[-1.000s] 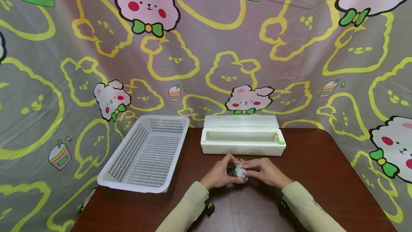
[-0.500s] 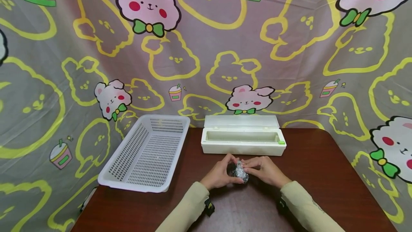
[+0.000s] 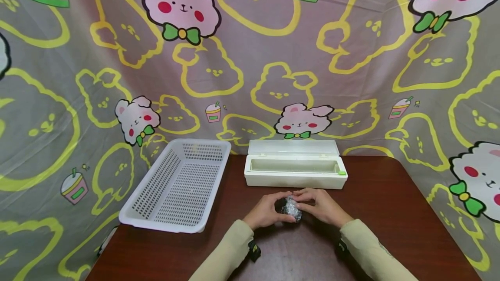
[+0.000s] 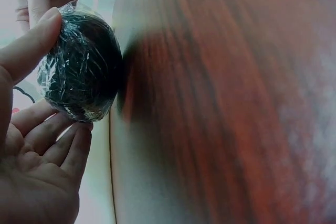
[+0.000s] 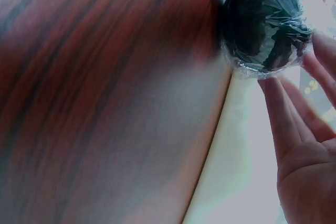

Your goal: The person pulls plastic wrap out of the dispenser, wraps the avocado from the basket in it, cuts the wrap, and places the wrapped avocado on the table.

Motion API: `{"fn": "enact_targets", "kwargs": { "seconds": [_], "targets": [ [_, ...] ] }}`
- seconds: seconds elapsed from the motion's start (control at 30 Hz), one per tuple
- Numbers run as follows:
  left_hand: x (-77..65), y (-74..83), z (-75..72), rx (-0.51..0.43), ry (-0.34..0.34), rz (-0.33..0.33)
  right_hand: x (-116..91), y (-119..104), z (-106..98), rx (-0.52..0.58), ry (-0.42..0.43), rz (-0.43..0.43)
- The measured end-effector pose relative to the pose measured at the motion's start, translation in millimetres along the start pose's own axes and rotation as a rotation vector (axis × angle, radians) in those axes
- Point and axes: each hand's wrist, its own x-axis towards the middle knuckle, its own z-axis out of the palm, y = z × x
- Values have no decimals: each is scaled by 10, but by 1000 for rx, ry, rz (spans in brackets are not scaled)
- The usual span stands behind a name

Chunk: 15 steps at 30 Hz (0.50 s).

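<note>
A dark round object in crinkled cling film [image 3: 292, 210] rests on the table in the head view, between both hands. Up close in the left wrist view, the wrapped ball [image 4: 86, 69] looks dark green to black under shiny film. My left hand [image 3: 266, 211] holds it from the left, thumb on the near side and fingers around the far side. From the right, my right hand [image 3: 325, 208] grips the film and upper side with thumb and fingers. The right wrist view shows the ball [image 5: 265, 27] with fingertips at its side; what is inside the film is hidden.
Just beyond the hands stands a long white box [image 3: 295, 180], its lid raised and a green slider [image 3: 341, 172] at its right end. A white perforated basket [image 3: 156, 227] sits at the left. A patterned curtain [image 3: 234, 55] hangs behind the brown table [image 3: 390, 211].
The film was drawn up into a small peak half a second ago; it is now pressed down. The left fingers have shifted closer over the top to meet the right hand.
</note>
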Motion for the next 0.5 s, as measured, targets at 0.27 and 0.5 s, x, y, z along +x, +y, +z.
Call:
{"fn": "enact_targets", "kwargs": {
  "seconds": [0.27, 0.5],
  "targets": [
    [-3, 0, -8, 10, -2, 14, -11, 15, 8, 54, -34, 79],
    [-9, 10, -6, 8, 9, 20, 0, 39, 13, 49, -46, 81]
  ]
}}
